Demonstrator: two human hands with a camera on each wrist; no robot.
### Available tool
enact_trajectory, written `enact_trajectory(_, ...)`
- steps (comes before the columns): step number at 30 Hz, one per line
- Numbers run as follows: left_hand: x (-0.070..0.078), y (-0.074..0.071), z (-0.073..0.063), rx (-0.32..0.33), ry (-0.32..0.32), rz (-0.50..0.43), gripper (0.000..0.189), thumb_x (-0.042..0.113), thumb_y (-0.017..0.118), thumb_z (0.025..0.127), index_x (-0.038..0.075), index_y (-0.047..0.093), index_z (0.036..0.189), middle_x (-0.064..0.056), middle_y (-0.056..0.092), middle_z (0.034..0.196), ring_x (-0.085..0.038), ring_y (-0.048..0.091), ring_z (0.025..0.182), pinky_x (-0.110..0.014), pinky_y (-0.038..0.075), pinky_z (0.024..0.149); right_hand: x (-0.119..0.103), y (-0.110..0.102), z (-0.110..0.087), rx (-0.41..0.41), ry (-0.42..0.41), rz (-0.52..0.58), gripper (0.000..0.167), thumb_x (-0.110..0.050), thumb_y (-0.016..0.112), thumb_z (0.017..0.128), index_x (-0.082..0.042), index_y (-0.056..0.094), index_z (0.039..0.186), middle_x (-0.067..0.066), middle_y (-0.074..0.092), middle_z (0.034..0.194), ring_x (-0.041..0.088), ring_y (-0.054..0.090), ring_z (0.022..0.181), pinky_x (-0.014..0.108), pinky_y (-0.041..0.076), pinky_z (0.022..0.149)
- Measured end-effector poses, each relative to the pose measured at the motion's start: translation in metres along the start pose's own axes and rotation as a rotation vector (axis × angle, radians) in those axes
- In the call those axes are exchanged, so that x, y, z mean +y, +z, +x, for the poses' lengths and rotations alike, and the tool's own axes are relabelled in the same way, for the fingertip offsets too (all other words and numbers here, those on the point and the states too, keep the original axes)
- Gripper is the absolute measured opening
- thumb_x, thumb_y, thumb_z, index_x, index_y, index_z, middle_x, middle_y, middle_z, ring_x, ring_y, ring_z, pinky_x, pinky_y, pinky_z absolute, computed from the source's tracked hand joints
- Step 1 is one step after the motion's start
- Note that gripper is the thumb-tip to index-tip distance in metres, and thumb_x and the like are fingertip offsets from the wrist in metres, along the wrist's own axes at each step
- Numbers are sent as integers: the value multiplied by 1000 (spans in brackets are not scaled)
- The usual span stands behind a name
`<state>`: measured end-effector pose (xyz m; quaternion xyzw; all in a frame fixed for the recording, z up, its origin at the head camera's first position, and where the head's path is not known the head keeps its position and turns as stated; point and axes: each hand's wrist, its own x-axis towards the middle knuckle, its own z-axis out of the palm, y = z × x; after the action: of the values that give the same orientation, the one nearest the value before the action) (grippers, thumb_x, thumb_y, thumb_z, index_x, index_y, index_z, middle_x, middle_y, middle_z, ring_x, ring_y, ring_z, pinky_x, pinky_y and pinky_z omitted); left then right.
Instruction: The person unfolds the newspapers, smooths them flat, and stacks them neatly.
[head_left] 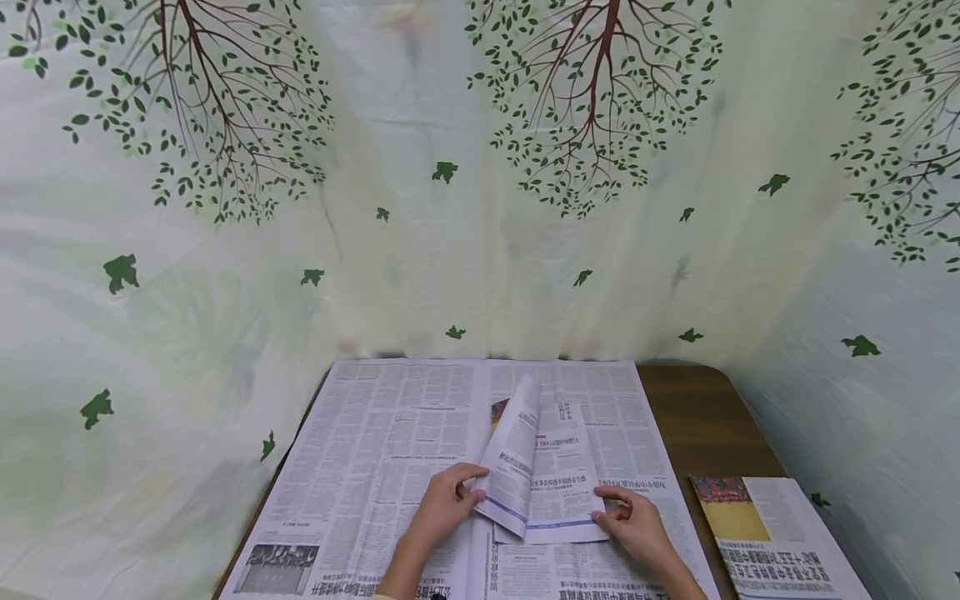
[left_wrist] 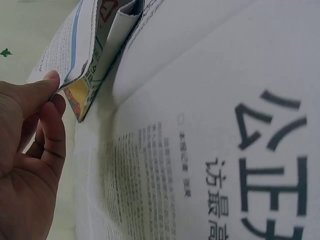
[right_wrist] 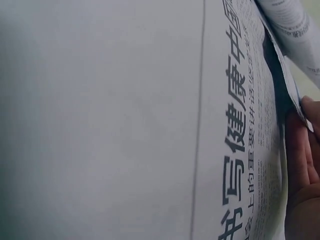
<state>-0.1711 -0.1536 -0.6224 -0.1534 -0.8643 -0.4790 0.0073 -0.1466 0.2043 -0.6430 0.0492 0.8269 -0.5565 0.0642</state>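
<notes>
A small folded newspaper (head_left: 562, 479) lies on a large spread newspaper (head_left: 397, 433) in the head view. Its left part is lifted and curls over as a flap (head_left: 513, 467). My left hand (head_left: 438, 507) pinches the lower left corner of that flap between thumb and fingers. In the left wrist view, the left hand (left_wrist: 32, 140) grips the lifted paper edge (left_wrist: 75, 47), and a coloured picture shows beneath it. At the lower right edge of the folded newspaper, my right hand (head_left: 637, 525) pinches the paper. The right wrist view shows the right hand (right_wrist: 302, 165) with its thumb over the sheet edge and fingers below.
Another folded newspaper (head_left: 787, 533) with a red and yellow picture lies at the right on the brown table (head_left: 690, 408). A pale curtain (head_left: 450, 275) printed with trees and leaves hangs behind the table and along both sides.
</notes>
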Motion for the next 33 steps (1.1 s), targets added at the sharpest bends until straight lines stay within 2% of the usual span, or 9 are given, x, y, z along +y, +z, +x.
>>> enact_trajectory(3, -2, -5, -2, 25, 1, 5, 37, 10, 79, 89, 13, 73, 125, -7, 71, 128, -1, 55, 62, -22, 51, 54, 0, 1, 0, 29, -4, 12, 40, -5, 84, 82, -4, 73, 120, 4, 65, 69, 11, 53, 52, 23, 41, 49)
enact_trajectory(10, -7, -20, -11, 98, -39, 21, 37, 9, 80, 88, 14, 74, 124, -5, 72, 126, -2, 55, 63, -22, 50, 56, 4, -2, 1, 102, -2, 16, 36, -1, 83, 80, -6, 75, 114, 7, 73, 102, 11, 55, 54, 23, 41, 50)
enact_trajectory(15, -14, -27, -16, 173, -46, 42, 38, 7, 82, 86, 14, 75, 122, -4, 73, 122, -1, 53, 62, -21, 49, 55, 5, -5, 2, 110, -3, 39, 35, -2, 83, 81, -5, 75, 114, 14, 73, 113, 12, 58, 57, 25, 44, 50)
enact_trajectory(18, -17, -31, -18, 212, -25, 45, 38, 4, 83, 84, 12, 75, 121, -5, 74, 119, -1, 52, 61, -21, 48, 56, 6, -7, 2, 121, -3, 44, 33, -5, 84, 82, -5, 76, 113, 14, 73, 113, 12, 58, 58, 25, 44, 50)
enact_trajectory(22, -18, -37, -21, 230, -18, 19, 38, 3, 82, 84, 10, 76, 120, -7, 75, 119, -1, 53, 62, -21, 48, 56, 8, -10, 1, 143, 8, 40, 28, -10, 85, 83, -7, 77, 110, 10, 74, 108, 10, 57, 58, 24, 42, 50)
enact_trajectory(33, -21, -49, -31, 241, -84, -10, 39, 4, 83, 84, 13, 76, 121, -8, 74, 121, -4, 53, 59, -20, 47, 52, 11, -17, 0, 158, 37, 16, 26, -14, 84, 85, -8, 77, 109, 7, 74, 107, 10, 60, 64, 25, 45, 53)
